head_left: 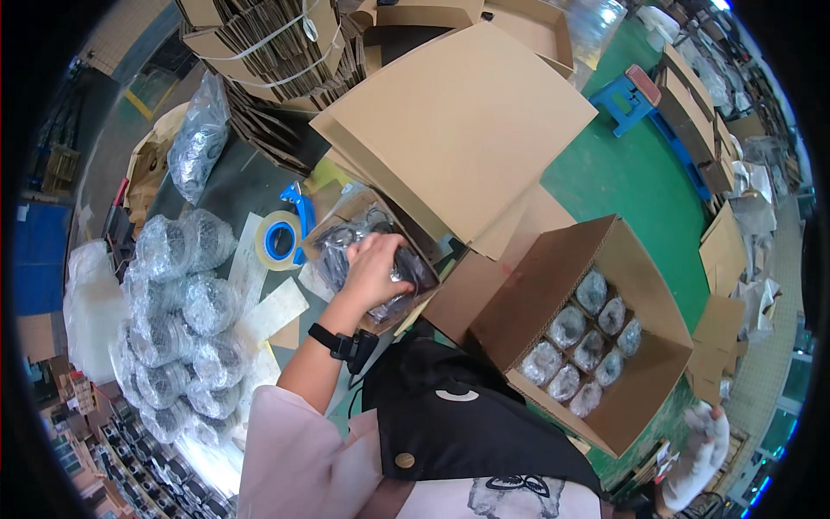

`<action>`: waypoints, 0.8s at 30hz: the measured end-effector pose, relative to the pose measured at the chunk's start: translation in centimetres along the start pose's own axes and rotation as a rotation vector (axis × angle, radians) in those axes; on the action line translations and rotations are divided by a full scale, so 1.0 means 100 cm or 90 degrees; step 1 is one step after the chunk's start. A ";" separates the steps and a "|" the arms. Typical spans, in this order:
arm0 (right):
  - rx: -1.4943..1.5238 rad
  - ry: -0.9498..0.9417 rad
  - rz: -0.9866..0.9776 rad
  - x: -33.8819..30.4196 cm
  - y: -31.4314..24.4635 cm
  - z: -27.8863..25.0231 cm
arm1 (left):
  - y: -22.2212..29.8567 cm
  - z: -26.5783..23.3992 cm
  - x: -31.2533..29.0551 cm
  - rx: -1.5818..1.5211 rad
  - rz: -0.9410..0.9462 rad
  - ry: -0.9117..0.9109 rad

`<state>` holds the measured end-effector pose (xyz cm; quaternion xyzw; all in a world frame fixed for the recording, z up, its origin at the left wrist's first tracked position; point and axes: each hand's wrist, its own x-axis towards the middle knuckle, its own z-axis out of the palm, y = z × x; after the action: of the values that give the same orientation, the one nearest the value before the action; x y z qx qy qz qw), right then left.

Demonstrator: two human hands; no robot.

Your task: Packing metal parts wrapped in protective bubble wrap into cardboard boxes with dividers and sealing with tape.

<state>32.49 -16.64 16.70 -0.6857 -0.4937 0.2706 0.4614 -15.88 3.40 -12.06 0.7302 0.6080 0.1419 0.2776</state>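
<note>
My left hand (379, 270), with a black band on the wrist, reaches into a small open carton (424, 272). Its fingers and thumb curl over a clear plastic bag (333, 258) with dark parts in it; the fingertips are partly hidden. At the lower right rim, my right hand (670, 495) is closed on a bubble-wrapped item (702, 445), blurred and partly cut off. Between the hands stands a large open carton (644, 355) whose dividers hold several wrapped round pieces (589, 350).
Several bubble-wrapped round parts (212, 304) are stacked at the left of the table. A blue tape dispenser (298, 212) lies beside the small carton. Flat cardboard sheets (467, 121) extend above it, near bundled cardboard (268, 43). A blue stool (624, 99) stands on the green floor.
</note>
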 end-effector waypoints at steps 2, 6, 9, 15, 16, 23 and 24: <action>-0.001 -0.004 0.024 0.016 -0.007 0.048 | 0.001 0.001 -0.001 -0.004 0.024 0.005; 0.064 -0.110 0.027 0.034 -0.007 0.090 | 0.000 0.002 0.008 0.111 0.103 -0.088; 0.076 -0.205 0.069 0.042 0.001 0.119 | -0.003 -0.002 0.004 0.175 0.210 -0.078; 0.117 -0.312 0.101 0.056 0.006 0.150 | -0.017 -0.048 -0.021 -0.100 0.139 0.097; 0.121 -0.301 0.104 0.058 0.008 0.154 | -0.013 -0.059 -0.024 -0.314 0.064 0.163; 0.261 -0.447 0.164 0.070 -0.003 0.251 | 0.142 -0.056 -0.021 -1.061 -0.103 -0.089; 0.181 -0.447 0.127 0.066 0.003 0.254 | 0.162 -0.040 -0.017 -1.082 -0.111 -0.130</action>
<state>14.07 -1.22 6.12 -0.5253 -0.5101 0.5978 0.3264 -5.36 0.93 0.71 0.2343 0.3212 0.4610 0.7934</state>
